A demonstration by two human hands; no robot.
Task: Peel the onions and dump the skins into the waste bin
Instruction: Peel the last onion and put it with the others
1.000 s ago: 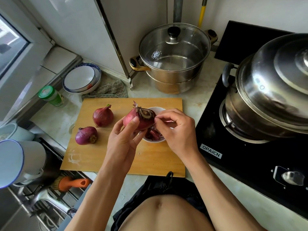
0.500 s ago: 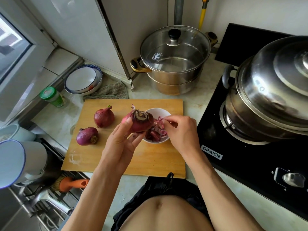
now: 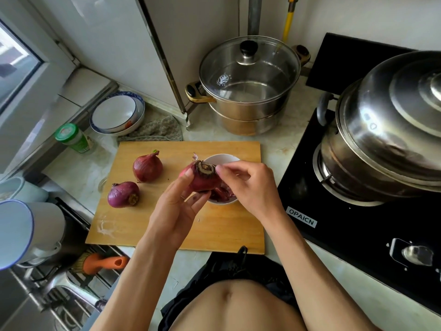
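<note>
My left hand [image 3: 175,209] holds a red onion [image 3: 205,179] above the wooden cutting board [image 3: 167,225], root end facing up. My right hand [image 3: 250,185] pinches at the edge of that root end with thumb and forefinger. Just behind and under the onion sits a small white bowl [image 3: 220,160] with dark red skins [image 3: 220,193] in it. Two more red onions lie on the board to the left, one still in its dry skin [image 3: 147,167], one purple [image 3: 123,195]. No waste bin is in view.
A steel pot with a glass lid [image 3: 248,91] stands behind the board. A black gas hob [image 3: 358,235] with a large steel pot [image 3: 386,130] is on the right. Stacked plates [image 3: 117,115], a green-capped jar [image 3: 74,138], a sink rack and an orange brush [image 3: 102,262] lie left.
My right hand went from the onion to the bowl and dropped a piece of skin there, then came back to the onion's root end. The left hand kept the onion.
</note>
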